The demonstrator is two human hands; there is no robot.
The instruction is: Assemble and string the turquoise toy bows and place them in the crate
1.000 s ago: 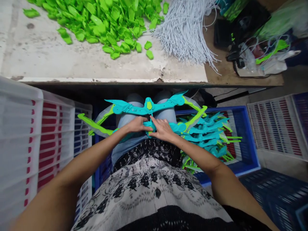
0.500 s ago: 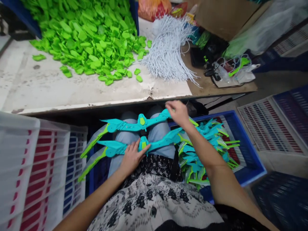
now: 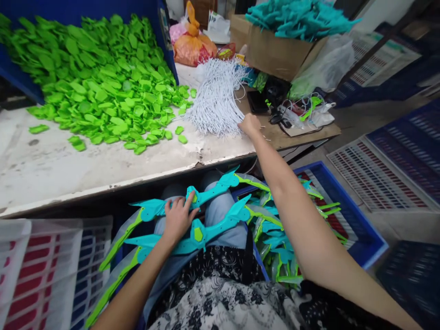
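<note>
While the left hand (image 3: 177, 219) lies over the upper turquoise bow (image 3: 220, 187) near the centre of the frame, its fingers are spread, the index finger stretched up beside the green insert (image 3: 195, 198) at the bow's middle. That bow runs beneath these fingers, one wing showing to their left and the other rising to their right, above the person's jeans (image 3: 213, 210). Just below it in the frame, the lower turquoise bow (image 3: 222, 227) passes under the left wrist, its middle to the right of the wrist.

Toward the top centre, the right hand (image 3: 250, 124) is at the lower right end of the white cords (image 3: 216, 101), over the surface (image 3: 20, 149). Its fingers are curled in beside the cord ends; whether they pinch any cord, I cannot tell. Green pieces (image 3: 113, 101) lie heaped at upper left, and more bows fill much of the blue crate (image 3: 373, 254) at right.
</note>
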